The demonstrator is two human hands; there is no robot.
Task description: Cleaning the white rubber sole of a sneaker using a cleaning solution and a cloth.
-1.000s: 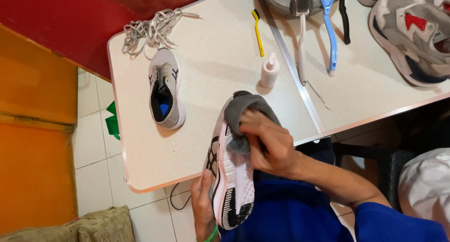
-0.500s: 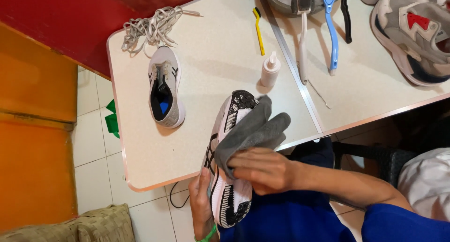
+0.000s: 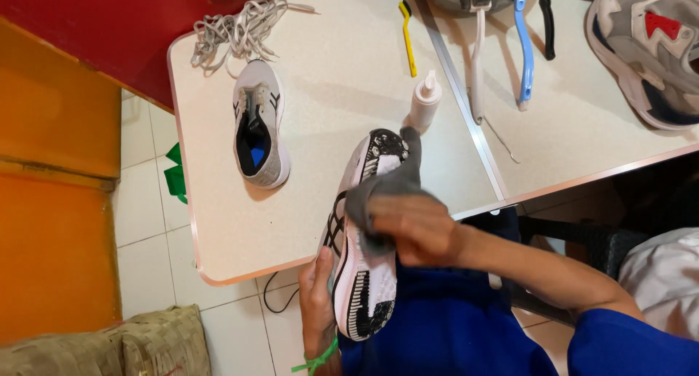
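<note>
We see the white running shoe w/ black-patterned sole point(image 3: 362, 259) at lower centre of frame, sole up, toe end over the near edge of the speckled cream tabletop point(image 3: 328, 114), heel end out past it above the blue-clad lap. Left hand point(image 3: 318, 292), lower centre, grips the shoe's side from below, fingers wrapped round the upper; green band at the wrist. Right hand point(image 3: 415, 230), centre, is closed on a grey cloth point(image 3: 386, 190) and presses it onto the sole's mid part; cloth tip sticks up toward the toe. Just beyond the toe stands a small white squeeze bottle w/ nozzle point(image 3: 424, 103), apart from the shoe. Left-centre: matching white shoe w/ blue insole point(image 3: 258, 125), upright, laceless; pile of pale grey laces point(image 3: 237, 30) just above it, upper left. Top centre: yellow-handled small brush point(image 3: 408, 37); top right: blue-handled brush point(image 3: 524, 48) on the adjoining table. Far upper right: grey sneaker w/ red accent point(image 3: 648, 48).
</note>
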